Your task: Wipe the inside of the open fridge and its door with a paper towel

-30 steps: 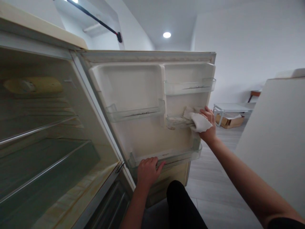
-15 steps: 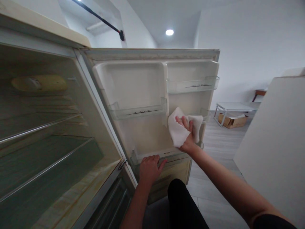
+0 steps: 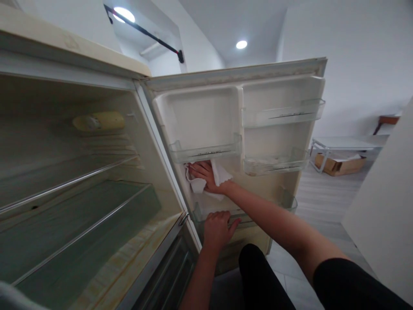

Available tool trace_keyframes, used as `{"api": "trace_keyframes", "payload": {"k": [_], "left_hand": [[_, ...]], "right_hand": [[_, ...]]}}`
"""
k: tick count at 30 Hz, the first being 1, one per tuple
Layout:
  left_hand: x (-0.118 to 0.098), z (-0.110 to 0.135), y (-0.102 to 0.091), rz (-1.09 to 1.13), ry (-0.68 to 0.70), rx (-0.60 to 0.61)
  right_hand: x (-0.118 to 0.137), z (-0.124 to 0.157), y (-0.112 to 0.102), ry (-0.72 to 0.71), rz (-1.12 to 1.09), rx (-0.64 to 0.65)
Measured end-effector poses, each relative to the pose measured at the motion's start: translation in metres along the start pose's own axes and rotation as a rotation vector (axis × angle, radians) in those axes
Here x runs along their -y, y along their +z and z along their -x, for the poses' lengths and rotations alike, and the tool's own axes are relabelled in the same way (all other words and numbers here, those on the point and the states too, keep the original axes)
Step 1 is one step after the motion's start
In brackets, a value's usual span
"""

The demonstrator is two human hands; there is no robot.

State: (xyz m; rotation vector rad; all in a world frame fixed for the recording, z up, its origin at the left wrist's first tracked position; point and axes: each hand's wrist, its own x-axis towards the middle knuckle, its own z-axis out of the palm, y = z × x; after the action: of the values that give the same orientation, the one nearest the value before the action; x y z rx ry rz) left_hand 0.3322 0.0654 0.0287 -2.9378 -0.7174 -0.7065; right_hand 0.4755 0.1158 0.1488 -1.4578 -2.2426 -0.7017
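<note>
The inner side of the open fridge door (image 3: pixel 200 113) faces me. Below its left middle shelf, my right hand (image 3: pixel 204 173) presses a white cloth (image 3: pixel 222 173) against the panel, fingers stretched toward the hinge side. Part of the cloth bunches around the fingers, and the palm hides some of it. My left hand (image 3: pixel 218 228) lies lower down, its fingers curled over the rim of the clear lower door shelf (image 3: pixel 200 215), with the thumb pointing right. Above the cloth sits the clear left middle shelf (image 3: pixel 206 153).
To the left stands the fridge compartment with a glass shelf (image 3: pixel 97 232) and a yellowed lamp cover (image 3: pixel 98 122). Clear bins (image 3: pixel 284 114) line the door's right half. Beyond are a white low table (image 3: pixel 345 143), a cardboard box (image 3: pixel 342 165) and a white panel (image 3: pixel 383 202). My knee (image 3: pixel 253 258) is below.
My right hand has carried the cloth from the door's right half leftward onto the left panel. My left hand stays on the lower shelf. The view has shifted left.
</note>
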Motion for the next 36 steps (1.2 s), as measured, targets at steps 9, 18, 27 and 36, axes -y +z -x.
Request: {"api": "trace_keyframes", "payload": {"k": [9, 18, 27, 36], "left_hand": [[0.003, 0.005, 0.001, -0.003, 0.025, -0.048], [0.007, 0.007, -0.001, 0.005, 0.066, -0.053], [0.012, 0.011, 0.003, 0.001, 0.117, -0.118], [0.011, 0.009, 0.006, -0.001, 0.144, -0.196]], "right_hand": [[-0.009, 0.039, -0.003, 0.251, 0.096, -0.149], [-0.001, 0.074, 0.006, 0.225, 0.099, 0.012], [-0.05, 0.181, -0.058, 0.079, 0.036, 0.299], [-0.053, 0.228, -0.098, 0.201, 0.347, 0.257]]}}
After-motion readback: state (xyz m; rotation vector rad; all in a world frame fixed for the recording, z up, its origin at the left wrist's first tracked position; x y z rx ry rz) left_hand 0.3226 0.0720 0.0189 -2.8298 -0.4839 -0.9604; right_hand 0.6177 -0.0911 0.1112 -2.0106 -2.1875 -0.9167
